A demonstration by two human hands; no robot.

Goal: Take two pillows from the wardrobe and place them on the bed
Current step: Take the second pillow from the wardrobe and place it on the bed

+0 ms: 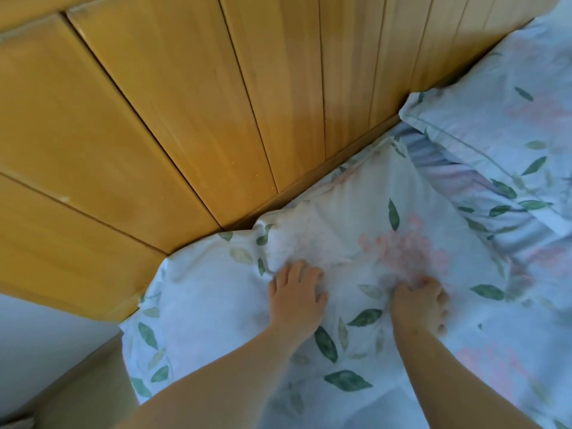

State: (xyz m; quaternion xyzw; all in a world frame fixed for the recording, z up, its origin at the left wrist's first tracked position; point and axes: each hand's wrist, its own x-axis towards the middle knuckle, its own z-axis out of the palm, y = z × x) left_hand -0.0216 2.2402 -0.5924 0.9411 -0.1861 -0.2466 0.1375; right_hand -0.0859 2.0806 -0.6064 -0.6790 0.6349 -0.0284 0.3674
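A white pillow (356, 212) printed with green leaves and pink flowers lies on the bed, its far edge against the wooden headboard. My left hand (297, 292) presses flat on its near left part with fingers spread. My right hand (418, 301) presses down beside it, fingers dug into the fabric near the pink flower. A second pillow (495, 113) in the same print lies at the upper right, also against the headboard, apart from both hands.
The wooden panelled headboard (185, 119) fills the upper left. A striped blue sheet (445, 171) shows between the two pillows. A pale wall and the bed's wooden side rail (77, 394) sit at the lower left.
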